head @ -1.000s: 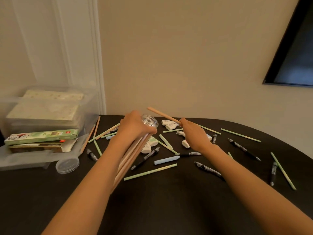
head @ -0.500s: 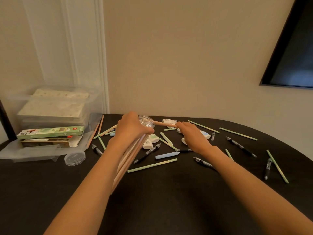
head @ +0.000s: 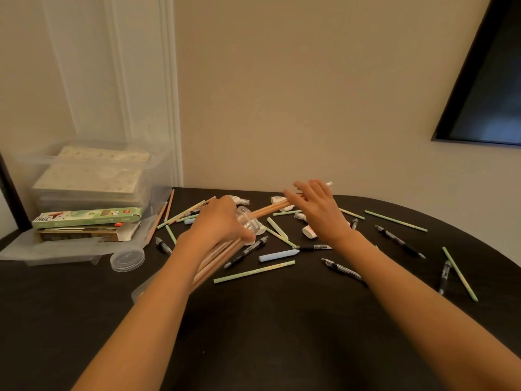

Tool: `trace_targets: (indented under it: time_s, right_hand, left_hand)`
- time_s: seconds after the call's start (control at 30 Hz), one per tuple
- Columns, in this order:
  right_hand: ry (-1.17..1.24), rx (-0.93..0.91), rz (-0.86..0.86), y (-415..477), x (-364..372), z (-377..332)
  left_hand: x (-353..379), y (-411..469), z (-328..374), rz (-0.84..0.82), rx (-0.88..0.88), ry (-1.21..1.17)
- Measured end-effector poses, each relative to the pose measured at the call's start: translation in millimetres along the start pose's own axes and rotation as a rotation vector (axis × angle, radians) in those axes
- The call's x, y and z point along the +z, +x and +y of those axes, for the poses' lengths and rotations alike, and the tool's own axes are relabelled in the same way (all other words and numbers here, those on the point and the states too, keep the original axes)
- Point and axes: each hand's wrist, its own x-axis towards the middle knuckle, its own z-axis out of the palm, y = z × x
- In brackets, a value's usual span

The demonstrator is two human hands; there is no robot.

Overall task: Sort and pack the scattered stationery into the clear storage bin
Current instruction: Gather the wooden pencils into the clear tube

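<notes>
My left hand [head: 217, 224] grips a clear tube [head: 248, 222] that holds several peach wooden pencils [head: 217, 263], its mouth pointing right. Two more peach pencils [head: 270, 208] stick out of that mouth, and my right hand [head: 318, 213] holds their far ends with its fingers over them. The clear storage bin [head: 158, 176] stands at the back left with pale paper pads inside. Green pencils [head: 253, 272], black pens [head: 400, 241], white erasers [head: 310, 232] and a blue crayon [head: 279, 255] lie scattered on the black table [head: 282, 320].
A green pencil box [head: 84, 217] lies on a brown box on the bin's lid [head: 56, 253] in front of the bin. The tube's round clear cap [head: 127, 259] rests beside them. A wall runs right behind the table, and a dark screen [head: 490, 94] hangs at the upper right.
My right hand brought a peach pencil to the tube's mouth and slid it in; it now holds the pencils' ends farther right. My left hand tilted the tube lower.
</notes>
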Motion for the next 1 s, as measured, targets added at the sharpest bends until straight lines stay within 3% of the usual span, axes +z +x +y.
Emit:
trace_targets:
  time_s: [0.13, 0.23, 0.3, 0.37, 0.47, 0.7, 0.8, 0.9, 1.0]
  right_hand:
    - [0.038, -0.038, -0.017, 10, 4, -24]
    - [0.071, 0.152, -0.040, 25, 7, -43]
    - [0.359, 0.413, -0.123, 34, -3, -54]
    - [0.758, 0.608, -0.367, 38, -14, -63]
    - [1.023, 0.589, -0.628, 39, -20, -68]
    - [1.436, 1.033, -0.505, 39, -24, -58]
    - [1.659, 0.991, -0.702, 36, -25, -58]
    - [1.513, 0.824, -0.898, 45, -23, -69]
    - [1.157, 0.753, -0.895, 56, -14, -80]
  left_hand:
    - [3, 1, 7, -0.039, 0.051, -0.003]
    - [4, 1, 9, -0.020, 0.054, -0.031]
    - [6, 1, 6, -0.001, 0.039, -0.045]
    - [8, 2, 3, 0.028, 0.017, -0.054]
    - [10, 5, -4, 0.092, -0.027, -0.063]
    - [2, 13, -5, 0.304, -0.109, -0.223]
    - [-7, 17, -7, 0.444, -0.116, -0.508]
    - [-10, 20, -5, 0.517, -0.129, -0.768]
    - [-4, 23, -8, 0.462, -0.174, -0.933]
